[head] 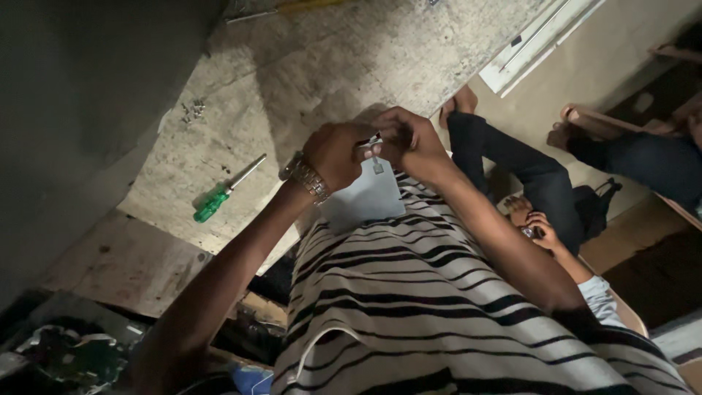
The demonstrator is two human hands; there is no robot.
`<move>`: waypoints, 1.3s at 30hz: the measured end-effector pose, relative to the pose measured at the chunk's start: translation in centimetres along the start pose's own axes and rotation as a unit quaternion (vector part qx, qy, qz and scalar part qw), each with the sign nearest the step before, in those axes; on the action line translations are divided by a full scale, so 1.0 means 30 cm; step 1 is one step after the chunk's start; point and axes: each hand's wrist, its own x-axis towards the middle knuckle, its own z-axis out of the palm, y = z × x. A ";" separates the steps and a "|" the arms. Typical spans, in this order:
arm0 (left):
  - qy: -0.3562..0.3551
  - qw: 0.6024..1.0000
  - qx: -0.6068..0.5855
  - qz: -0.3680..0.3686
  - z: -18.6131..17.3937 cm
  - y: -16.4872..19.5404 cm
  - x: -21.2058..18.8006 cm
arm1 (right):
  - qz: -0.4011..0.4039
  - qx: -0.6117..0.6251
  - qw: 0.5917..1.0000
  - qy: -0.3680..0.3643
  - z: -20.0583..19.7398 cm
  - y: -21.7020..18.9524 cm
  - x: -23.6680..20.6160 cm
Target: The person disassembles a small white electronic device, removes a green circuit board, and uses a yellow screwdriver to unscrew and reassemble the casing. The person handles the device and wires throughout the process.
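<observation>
Overhead, I see both hands meeting above a white plate (365, 197) held against the striped shirt (409, 307). My left hand (336, 153), a metal watch (307, 178) on its wrist, has its grip pressed together on a small metal part (376, 159) that hangs just above the plate. My right hand (409, 139) closes its fingertips on the same part from the other side, the two hands touching. On the worn tabletop (329, 66) a green-handled screwdriver (225, 190) lies well apart to the left, with a few loose screws (192, 110) beyond it. Another person in dark trousers (526, 175) sits near the tabletop's edge, one hand (537, 227) by the knee.
</observation>
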 end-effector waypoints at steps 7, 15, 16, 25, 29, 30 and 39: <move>0.014 0.999 0.005 0.039 -0.007 0.015 -0.023 | -0.058 -0.004 0.998 0.019 0.021 0.034 -0.016; 0.117 0.989 0.054 0.069 0.038 0.037 -0.102 | -0.133 -0.125 0.982 0.050 0.059 -0.055 -0.092; 0.134 0.987 0.056 0.074 0.044 0.040 -0.114 | -0.145 -0.125 0.981 0.037 0.058 -0.064 -0.096; 0.185 0.975 0.084 0.085 0.077 0.041 -0.195 | -0.205 -0.232 0.951 0.028 0.059 -0.068 -0.119; 0.175 0.976 0.116 0.064 0.061 -0.017 -0.207 | -0.199 -0.213 0.956 0.013 0.044 -0.046 -0.111; 0.173 0.976 0.126 0.040 0.047 -0.049 -0.233 | -0.198 -0.220 0.955 0.013 0.044 -0.042 -0.112; 0.374 0.908 -0.183 0.042 0.158 -0.251 -0.455 | -0.378 -0.410 0.830 -0.012 0.198 -0.127 -0.114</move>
